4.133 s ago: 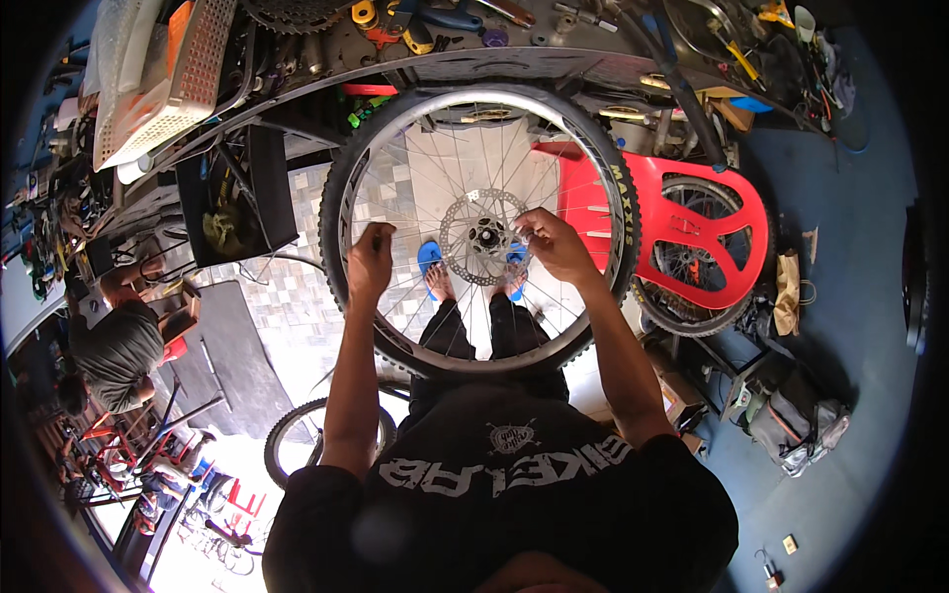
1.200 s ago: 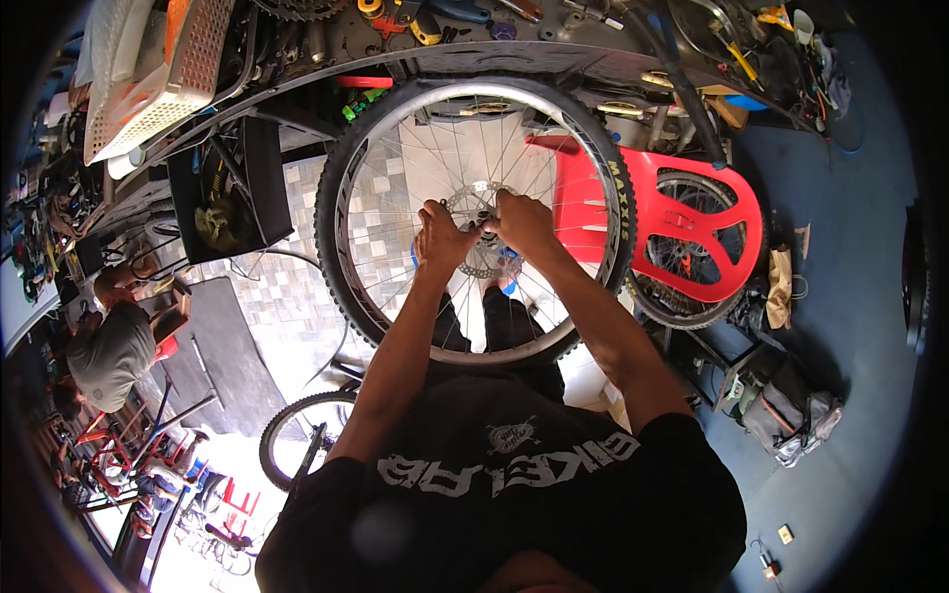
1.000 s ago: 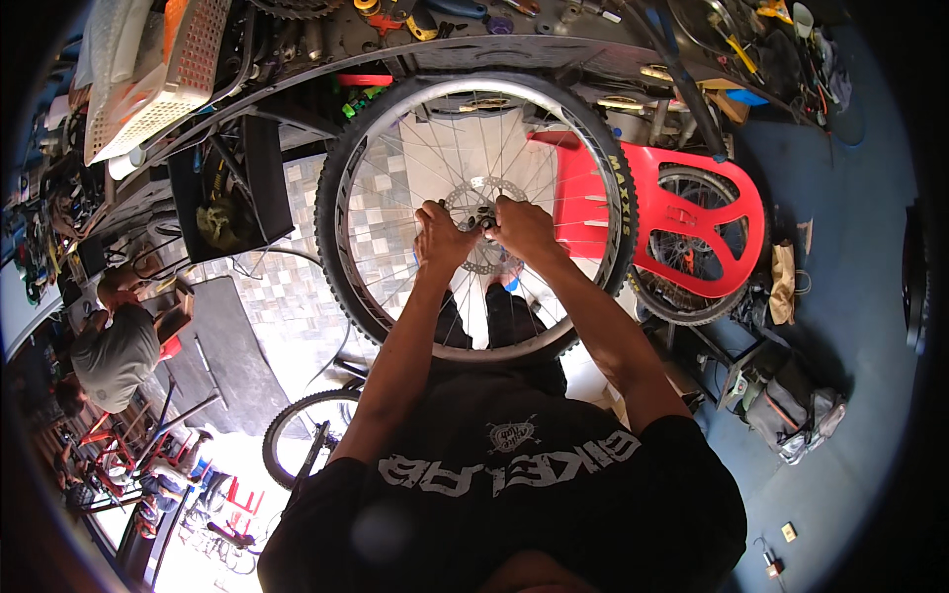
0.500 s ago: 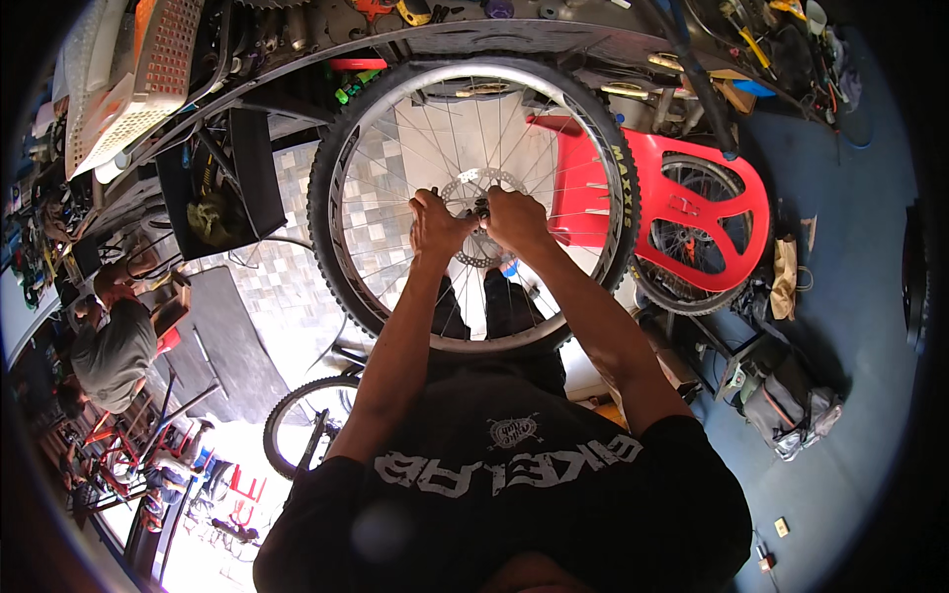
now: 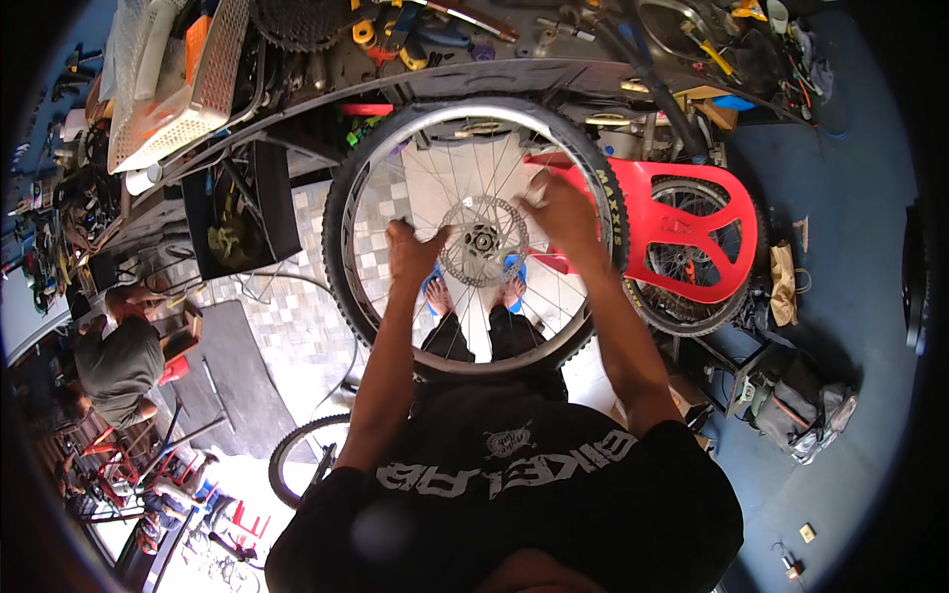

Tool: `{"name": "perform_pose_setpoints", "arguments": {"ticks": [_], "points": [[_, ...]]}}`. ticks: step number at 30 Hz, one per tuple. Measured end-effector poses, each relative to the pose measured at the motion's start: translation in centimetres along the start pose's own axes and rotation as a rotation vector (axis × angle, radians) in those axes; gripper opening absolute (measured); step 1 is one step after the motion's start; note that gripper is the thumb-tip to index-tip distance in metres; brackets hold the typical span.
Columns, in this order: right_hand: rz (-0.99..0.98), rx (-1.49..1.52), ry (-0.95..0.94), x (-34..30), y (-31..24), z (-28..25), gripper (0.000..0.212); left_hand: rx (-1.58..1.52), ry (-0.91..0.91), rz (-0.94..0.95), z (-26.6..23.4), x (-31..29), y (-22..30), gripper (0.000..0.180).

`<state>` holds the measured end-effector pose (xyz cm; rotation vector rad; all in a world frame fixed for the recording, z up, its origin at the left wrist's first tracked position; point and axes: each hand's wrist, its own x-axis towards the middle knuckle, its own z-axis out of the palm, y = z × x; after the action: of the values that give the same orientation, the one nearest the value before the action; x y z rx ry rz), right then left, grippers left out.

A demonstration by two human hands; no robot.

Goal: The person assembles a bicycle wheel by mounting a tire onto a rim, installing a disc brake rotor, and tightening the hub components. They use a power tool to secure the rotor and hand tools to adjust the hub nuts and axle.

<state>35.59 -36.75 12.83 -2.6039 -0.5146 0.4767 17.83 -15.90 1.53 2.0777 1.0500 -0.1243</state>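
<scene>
The bicycle wheel point(image 5: 483, 240) lies below the person's separated hands, its disc rotor point(image 5: 484, 276) between them. The left hand point(image 5: 413, 253) spreads its thumb toward the rotor; whether it or the blurred right hand point(image 5: 563, 212) grips anything cannot be told.

Desk point(image 5: 514, 74) runs across your top edge; red chair point(image 5: 682, 225) to your right, blue wall point(image 5: 830, 267) beyond. Tiled floor point(image 5: 311, 217) below you, bright glare point(image 5: 213, 514) lower left.

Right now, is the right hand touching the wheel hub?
Apart. The head view shows a gap between the right hand, slightly blurred, and the wheel hub, with part of the disc rotor visible between them.
</scene>
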Motion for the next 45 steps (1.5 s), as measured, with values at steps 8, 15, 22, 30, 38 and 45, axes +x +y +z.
{"name": "perform_pose_setpoints", "arguments": {"ticks": [8,15,22,30,38,45], "points": [[-0.050,-0.511,0.590,12.2,5.9,-17.6,0.050,-0.676,-0.191,-0.141,-9.5,-0.9,-2.4,0.028],[-0.002,-0.334,0.287,17.4,10.5,-14.9,0.053,-0.988,-0.198,-0.019,-10.7,-3.6,1.1,0.030],[0.011,0.129,0.551,11.3,7.0,-14.1,0.049,-0.849,-0.274,0.352,-5.9,-3.0,2.9,0.026],[-0.084,0.921,0.373,-1.1,-0.2,-15.5,0.030,-0.521,-0.360,0.604,0.6,-1.6,2.9,0.020],[0.021,0.955,0.332,-9.9,-0.1,-9.4,0.021,-0.340,-0.424,0.592,2.1,-2.1,3.4,0.018],[0.091,1.090,0.280,-11.6,-0.1,-7.2,0.018,-0.293,-0.431,0.623,2.1,-2.3,3.5,0.021]]}}
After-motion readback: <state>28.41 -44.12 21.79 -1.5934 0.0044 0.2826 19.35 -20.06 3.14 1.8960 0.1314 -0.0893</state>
